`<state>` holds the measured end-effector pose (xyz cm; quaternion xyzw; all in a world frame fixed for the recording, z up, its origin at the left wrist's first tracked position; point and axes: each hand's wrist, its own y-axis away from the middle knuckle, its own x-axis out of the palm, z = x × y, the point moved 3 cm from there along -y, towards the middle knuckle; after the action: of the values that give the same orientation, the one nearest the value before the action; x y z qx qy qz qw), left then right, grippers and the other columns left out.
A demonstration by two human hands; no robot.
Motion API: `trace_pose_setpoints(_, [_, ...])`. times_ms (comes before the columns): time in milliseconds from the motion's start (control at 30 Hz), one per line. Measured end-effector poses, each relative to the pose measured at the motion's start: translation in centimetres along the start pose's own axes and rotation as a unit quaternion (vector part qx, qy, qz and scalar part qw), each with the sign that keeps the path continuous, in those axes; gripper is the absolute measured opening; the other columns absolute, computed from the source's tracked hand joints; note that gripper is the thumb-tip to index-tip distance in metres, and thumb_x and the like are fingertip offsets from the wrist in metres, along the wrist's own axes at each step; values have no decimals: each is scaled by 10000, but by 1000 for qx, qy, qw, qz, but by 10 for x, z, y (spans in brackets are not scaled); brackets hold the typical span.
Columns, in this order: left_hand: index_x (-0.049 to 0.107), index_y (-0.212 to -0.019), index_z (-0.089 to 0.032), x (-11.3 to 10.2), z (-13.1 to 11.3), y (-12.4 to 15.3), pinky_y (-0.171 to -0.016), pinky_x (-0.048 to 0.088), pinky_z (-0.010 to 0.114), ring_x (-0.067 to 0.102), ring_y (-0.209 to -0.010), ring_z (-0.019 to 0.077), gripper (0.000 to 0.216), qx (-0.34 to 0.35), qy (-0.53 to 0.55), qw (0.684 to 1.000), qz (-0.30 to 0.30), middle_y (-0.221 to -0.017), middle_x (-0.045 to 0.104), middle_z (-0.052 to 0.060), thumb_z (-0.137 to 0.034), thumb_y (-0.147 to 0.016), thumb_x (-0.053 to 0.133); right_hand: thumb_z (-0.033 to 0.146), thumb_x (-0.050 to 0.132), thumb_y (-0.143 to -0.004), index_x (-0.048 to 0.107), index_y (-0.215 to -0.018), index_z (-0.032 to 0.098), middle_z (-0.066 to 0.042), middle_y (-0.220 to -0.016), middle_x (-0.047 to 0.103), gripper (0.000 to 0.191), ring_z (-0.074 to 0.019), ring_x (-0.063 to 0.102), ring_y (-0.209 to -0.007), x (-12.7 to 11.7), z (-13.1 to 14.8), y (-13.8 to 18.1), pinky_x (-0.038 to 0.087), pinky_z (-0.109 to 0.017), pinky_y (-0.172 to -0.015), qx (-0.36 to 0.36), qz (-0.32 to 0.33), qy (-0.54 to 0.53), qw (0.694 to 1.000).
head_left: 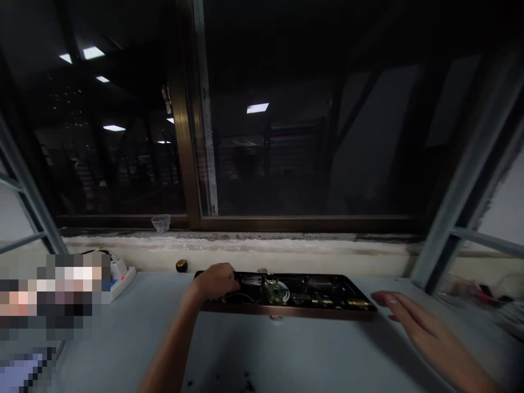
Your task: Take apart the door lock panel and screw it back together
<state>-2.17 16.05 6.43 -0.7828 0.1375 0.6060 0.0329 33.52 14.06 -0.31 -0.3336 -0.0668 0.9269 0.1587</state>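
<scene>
A long, shallow dark casing [323,314] with a copper-coloured edge lies across the table, its open inner side facing up. Inside it, left of the middle, sits a round greenish part [276,292] with a pale curved strip beside it; thin wires show near the left end. My left hand [215,281] is closed over the casing's left end, its fingertips partly hidden at the rim. Beside the right end is my right hand [413,316], fingers stretched out and tips at or very near the corner; whether they touch it I cannot tell.
A grey-blue table [123,333] carries a white power strip [124,281] at left and a small black-and-gold round item [181,266] by the wall. On the window sill stands a clear plastic cup [161,222]. Metal frame posts [454,218] rise at both sides. Dark specks [248,376] lie in front.
</scene>
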Motion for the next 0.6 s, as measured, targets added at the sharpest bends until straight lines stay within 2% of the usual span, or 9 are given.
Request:
trace_pose_setpoints(233, [594,-574,-159,2,0,-5,-604,401,220,574,-730,171,183,37,55,997,25,-758,648,29,-274,-651,473,591,400,-657,628,-804,207,-93,-954,675,471,-278,611,-916,4,-9,-1,466,-325,-854,-11,10,-38,999])
trace_pose_setpoints(367, [558,-547,-150,5,5,-7,-518,367,214,537,-628,144,165,49,79,995,37,-705,620,12,-254,-626,458,579,406,-664,616,-789,215,-86,-916,680,439,-273,615,-902,3,-7,0,472,-334,-848,-27,2,-41,999])
trace_pose_setpoints(500, [563,-558,-146,6,8,-6,-522,367,212,523,-618,139,174,58,96,993,44,-688,611,5,-255,-630,448,547,447,-652,608,-749,231,-61,-867,691,368,-256,622,-870,3,1,2,477,-342,-842,-54,-1,-34,998])
trace_pose_setpoints(600, [572,-567,-148,5,7,-6,-539,376,210,526,-635,142,181,60,106,992,44,-686,614,2,-259,-635,447,550,473,-651,613,-790,235,-45,-887,688,371,-244,622,-872,7,-5,1,485,-350,-833,-53,7,-64,997])
